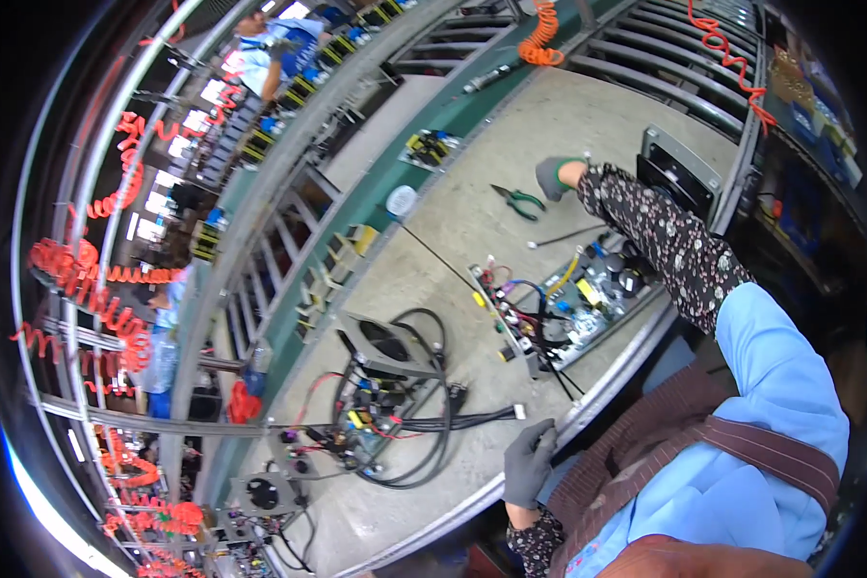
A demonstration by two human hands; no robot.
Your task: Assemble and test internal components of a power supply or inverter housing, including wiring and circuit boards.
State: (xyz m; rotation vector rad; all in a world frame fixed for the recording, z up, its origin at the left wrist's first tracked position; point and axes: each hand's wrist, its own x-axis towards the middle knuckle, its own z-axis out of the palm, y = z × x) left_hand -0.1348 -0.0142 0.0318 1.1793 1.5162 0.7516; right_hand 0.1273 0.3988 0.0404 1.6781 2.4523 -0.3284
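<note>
My left hand (529, 464), in a grey glove, is by the near edge of the worktable (443, 520), fingers loosely extended and holding nothing visible. The tip of a black cable bundle with a white connector (520, 411) lies just beyond it. Across the table, my right hand (552, 177), gloved in grey with a green cuff, hangs beside green-handled pliers (520, 201); its fingers are mostly hidden. Below my right forearm lies an open circuit board assembly (588, 299) with coloured wires and black leads. A dark cable (564, 237) runs between it and the pliers.
A second assembly with a fan (380, 342) and looped black cables stands to the left. A metal bracket with a black panel (679, 173) is at the right. Along the far side runs a green conveyor strip (477, 106) carrying a small board (431, 148). Orange coiled hose (541, 43) hangs above.
</note>
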